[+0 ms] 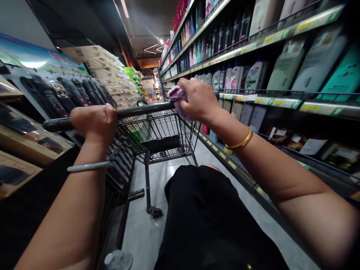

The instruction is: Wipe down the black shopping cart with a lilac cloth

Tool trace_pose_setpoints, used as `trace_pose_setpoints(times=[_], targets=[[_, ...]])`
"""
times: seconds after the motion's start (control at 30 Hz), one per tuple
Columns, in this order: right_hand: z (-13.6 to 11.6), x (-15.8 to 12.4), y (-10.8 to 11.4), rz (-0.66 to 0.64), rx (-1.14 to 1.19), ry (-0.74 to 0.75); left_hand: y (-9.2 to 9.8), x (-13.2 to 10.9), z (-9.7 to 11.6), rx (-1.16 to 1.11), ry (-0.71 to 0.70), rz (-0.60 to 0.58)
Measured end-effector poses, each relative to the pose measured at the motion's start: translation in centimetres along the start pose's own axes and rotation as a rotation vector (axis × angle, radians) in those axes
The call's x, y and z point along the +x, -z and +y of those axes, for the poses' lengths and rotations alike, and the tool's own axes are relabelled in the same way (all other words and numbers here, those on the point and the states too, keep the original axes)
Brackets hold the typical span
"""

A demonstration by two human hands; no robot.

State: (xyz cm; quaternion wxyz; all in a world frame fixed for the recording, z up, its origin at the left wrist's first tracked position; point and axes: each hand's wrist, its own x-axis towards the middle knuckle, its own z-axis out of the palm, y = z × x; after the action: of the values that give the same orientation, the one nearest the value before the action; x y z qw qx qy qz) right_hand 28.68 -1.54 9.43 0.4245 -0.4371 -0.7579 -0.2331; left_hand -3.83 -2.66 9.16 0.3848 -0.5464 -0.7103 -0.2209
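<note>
My left hand (pixel 95 122) is wrapped round the dark handle (pixel 143 110) of a shopping cart, near its left end. A crumpled purple cloth (pixel 177 95) sits in my right hand (pixel 198 98), which is closed on the same handle toward its right end. Beyond the bar is the cart's black wire basket (pixel 165 131), with a dark panel (pixel 163 144) on its near side. One caster (pixel 154 212) shows at the lower left of the frame. My fingertips are mostly hidden from view.
Shelves of shampoo bottles (pixel 254 77) line the right side. On the left hang packaged belts (pixel 57 90), with stacked cartons (pixel 98 71) farther along. A tiled aisle floor (pixel 137 232) runs ahead. At the bottom left lies a clear plastic bottle (pixel 119 259).
</note>
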Motion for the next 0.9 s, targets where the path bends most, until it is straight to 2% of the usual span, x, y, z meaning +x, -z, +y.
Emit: trace_pose_setpoints(times=[0.23, 0.5, 0.77, 0.9], targets=[[-1.3, -0.1, 1.2, -0.020, 0.007, 0.016, -0.2, 0.0, -1.5, -0.024, 0.023, 0.023], [-2.7, -1.8, 3.3, -0.017, 0.026, 0.049, -1.0, -0.3, -2.8, -0.048, 0.020, 0.087], [-0.8, -0.2, 7.0, -0.178, 0.009, 0.102, -1.5, 0.1, -3.6, -0.090, -0.021, 0.106], [0.1, -0.3, 8.3, -0.203, 0.009, 0.131, -2.0, 0.5, -3.7, -0.142, -0.060, 0.131]])
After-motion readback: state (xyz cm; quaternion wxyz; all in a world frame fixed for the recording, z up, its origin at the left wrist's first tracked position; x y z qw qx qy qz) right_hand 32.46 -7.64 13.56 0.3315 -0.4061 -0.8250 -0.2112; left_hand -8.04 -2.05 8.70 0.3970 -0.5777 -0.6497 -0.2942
